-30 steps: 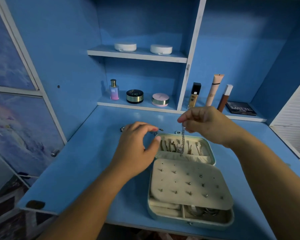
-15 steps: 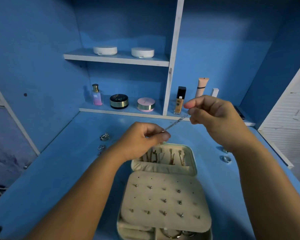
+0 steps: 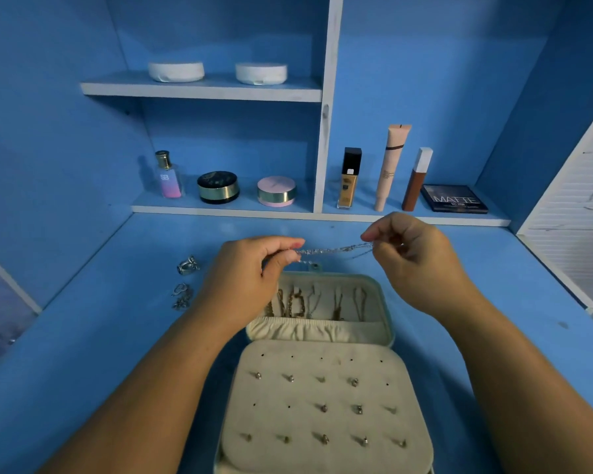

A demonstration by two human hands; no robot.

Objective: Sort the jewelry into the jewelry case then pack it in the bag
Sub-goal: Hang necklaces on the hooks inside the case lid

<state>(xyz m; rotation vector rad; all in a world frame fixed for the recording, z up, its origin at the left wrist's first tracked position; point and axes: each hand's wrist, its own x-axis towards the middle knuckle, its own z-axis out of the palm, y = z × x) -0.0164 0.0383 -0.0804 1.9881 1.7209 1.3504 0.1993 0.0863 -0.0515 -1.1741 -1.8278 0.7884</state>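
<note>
Left hand (image 3: 250,278), right hand (image 3: 416,265): fingers (image 3: 290,257) are pinching chain (image 3: 332,250) taut above jewelry case (image 3: 389,309); lowering straight should prevent tangles.

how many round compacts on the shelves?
4. Upper shelf: left white compact, right white compact. Lower shelf, left cubby: black compact, pink compact. None appears hidden.

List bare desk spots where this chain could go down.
Bare: visible desk right of the jewelry case, up to the white slatted panel; the strip before the lower shelf; the near-left corner below the rings. Crowded: that ring cluster, and the case.
</note>
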